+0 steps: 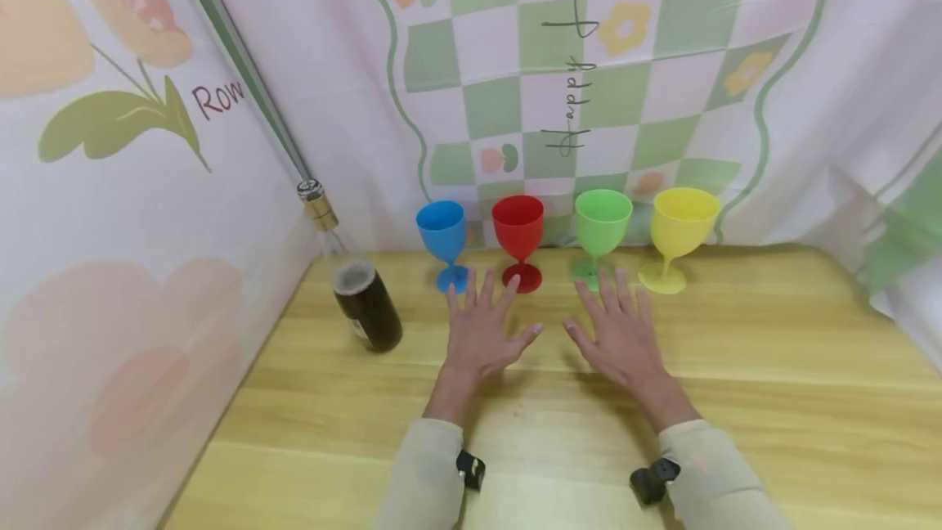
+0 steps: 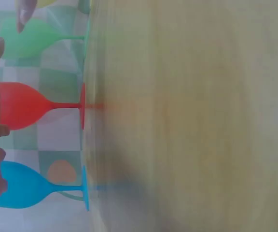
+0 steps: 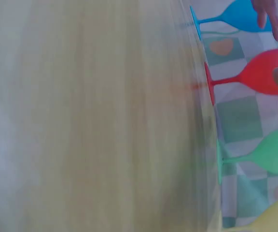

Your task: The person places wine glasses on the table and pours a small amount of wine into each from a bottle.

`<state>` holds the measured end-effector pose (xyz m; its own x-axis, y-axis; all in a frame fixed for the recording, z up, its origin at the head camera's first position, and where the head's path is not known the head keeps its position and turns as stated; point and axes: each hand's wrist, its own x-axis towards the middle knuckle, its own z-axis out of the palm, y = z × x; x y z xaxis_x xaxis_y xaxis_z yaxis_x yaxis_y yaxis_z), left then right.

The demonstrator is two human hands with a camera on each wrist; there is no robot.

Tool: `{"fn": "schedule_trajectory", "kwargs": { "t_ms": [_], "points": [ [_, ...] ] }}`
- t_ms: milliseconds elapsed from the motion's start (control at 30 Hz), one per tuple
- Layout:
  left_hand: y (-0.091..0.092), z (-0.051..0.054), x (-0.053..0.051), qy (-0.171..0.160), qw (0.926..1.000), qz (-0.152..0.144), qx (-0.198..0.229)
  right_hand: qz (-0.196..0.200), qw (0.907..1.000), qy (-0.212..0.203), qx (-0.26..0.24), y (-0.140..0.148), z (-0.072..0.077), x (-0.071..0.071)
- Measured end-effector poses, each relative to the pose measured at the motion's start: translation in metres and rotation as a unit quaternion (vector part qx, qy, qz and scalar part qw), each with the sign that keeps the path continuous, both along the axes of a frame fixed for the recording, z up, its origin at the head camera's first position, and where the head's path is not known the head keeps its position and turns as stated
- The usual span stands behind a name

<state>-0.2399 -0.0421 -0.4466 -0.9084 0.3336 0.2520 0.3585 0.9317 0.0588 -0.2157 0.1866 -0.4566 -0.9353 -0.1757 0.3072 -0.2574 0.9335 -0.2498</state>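
Four plastic goblets stand upright in a row at the table's back: blue (image 1: 442, 229), red (image 1: 518, 227), green (image 1: 602, 223) and yellow (image 1: 682, 223). The left hand (image 1: 482, 334), fingers spread and holding nothing, is in front of the blue and red goblets. In front of the green one is the right hand (image 1: 621, 338), also spread and empty. Both wrist views show the hands raised above the tabletop, beside the red goblet (image 2: 25, 105) and the green goblet (image 3: 271, 153). A bottle of dark liquid (image 1: 368, 305) with a gold-collared neck stands left of the goblets.
The wooden table (image 1: 515, 448) runs back to a checked, flowered curtain (image 1: 486, 47) behind the goblets. A flower-printed cloth wall (image 1: 147, 252) borders the left side, close to the bottle. More pale cloth (image 1: 876, 178) hangs at the right.
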Motion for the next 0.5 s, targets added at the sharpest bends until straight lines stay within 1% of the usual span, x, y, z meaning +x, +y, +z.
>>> {"fn": "schedule_trajectory", "kwargs": {
  "t_ms": [100, 167, 200, 267, 300, 367, 433, 500],
  "points": [
    [-0.003, 0.005, 0.003, 0.006, 1.0, 0.005, -0.004, 0.012, 0.9999, 0.008, -0.004, -0.009, 0.002, 0.0],
    [-0.006, 0.009, 0.004, 0.012, 0.9999, 0.009, -0.006, 0.02, 0.9995, 0.021, -0.013, -0.015, 0.004, -0.001],
    [-0.009, 0.011, 0.004, 0.017, 0.9998, 0.012, -0.007, 0.027, 0.999, 0.029, -0.02, -0.019, 0.005, -0.002],
    [-0.017, 0.016, 0.006, 0.025, 0.9996, 0.013, 0.007, 0.044, 0.9971, 0.044, -0.042, -0.026, 0.007, -0.003],
    [-0.021, 0.018, 0.007, 0.03, 0.9993, 0.015, 0.018, 0.055, 0.9956, 0.049, -0.057, -0.029, 0.009, -0.003],
    [-0.029, 0.021, 0.011, 0.043, 0.9977, 0.013, 0.05, 0.074, 0.992, 0.046, -0.091, -0.035, 0.012, -0.002],
    [-0.036, 0.022, 0.016, 0.053, 0.9949, 0.008, 0.086, 0.092, 0.9874, 0.026, -0.126, -0.041, 0.014, -0.001],
    [-0.042, 0.022, 0.02, 0.068, 0.991, 0.004, 0.115, 0.108, 0.9807, 0.0, -0.163, -0.046, 0.017, -0.001]
  ]
}}
